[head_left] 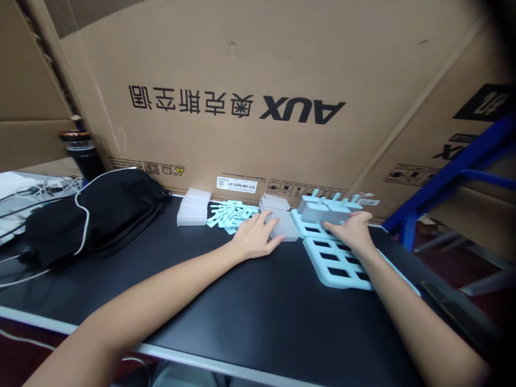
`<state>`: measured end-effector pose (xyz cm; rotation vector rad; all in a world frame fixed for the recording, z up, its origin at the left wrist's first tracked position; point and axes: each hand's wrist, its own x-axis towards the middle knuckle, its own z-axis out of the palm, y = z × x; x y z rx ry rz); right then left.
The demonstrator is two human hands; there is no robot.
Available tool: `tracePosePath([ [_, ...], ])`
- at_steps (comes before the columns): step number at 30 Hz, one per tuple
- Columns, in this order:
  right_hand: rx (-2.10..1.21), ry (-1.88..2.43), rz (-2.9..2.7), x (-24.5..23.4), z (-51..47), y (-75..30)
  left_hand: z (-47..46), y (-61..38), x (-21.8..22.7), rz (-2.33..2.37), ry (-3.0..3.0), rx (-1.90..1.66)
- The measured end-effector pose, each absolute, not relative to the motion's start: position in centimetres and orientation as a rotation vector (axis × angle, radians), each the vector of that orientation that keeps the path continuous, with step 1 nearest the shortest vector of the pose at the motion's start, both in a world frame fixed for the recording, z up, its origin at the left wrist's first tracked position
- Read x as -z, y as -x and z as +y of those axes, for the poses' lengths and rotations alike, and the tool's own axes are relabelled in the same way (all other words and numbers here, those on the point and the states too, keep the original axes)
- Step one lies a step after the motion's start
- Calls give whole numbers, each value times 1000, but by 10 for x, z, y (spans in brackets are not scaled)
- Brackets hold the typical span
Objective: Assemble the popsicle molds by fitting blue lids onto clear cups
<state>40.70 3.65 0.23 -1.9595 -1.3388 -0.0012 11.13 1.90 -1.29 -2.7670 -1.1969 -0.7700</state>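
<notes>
Fingers spread, my left hand (256,235) lies at the left side of a translucent white popsicle mould cup (285,226), touching it. More translucent cups (274,202) lie just behind. My right hand (352,230) has its thumb and fingers around a translucent mould cup (337,214) at the far end of a light blue rack (336,282) with rectangular slots. Other cups with light blue stick-handled lids (310,200) stand upright beside it. Left of my left hand is a loose pile of light blue stick lids (230,214).
A stack of translucent cups (192,208) is left of the lid pile. A black bag (100,215), white cables and a dark bottle (84,156) occupy the left side. A large cardboard box (242,64) walls off the back. A blue metal frame (451,172) is at right.
</notes>
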Motion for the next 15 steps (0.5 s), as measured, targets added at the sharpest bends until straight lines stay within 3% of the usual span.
tracePosePath([
  [5,-186,2282,-1488,-17,37,-405,19,-113,13,-1212,2790,735],
  [15,133,2312,-1653,-11,39,-397,20,-114,14,-1236,2769,682],
])
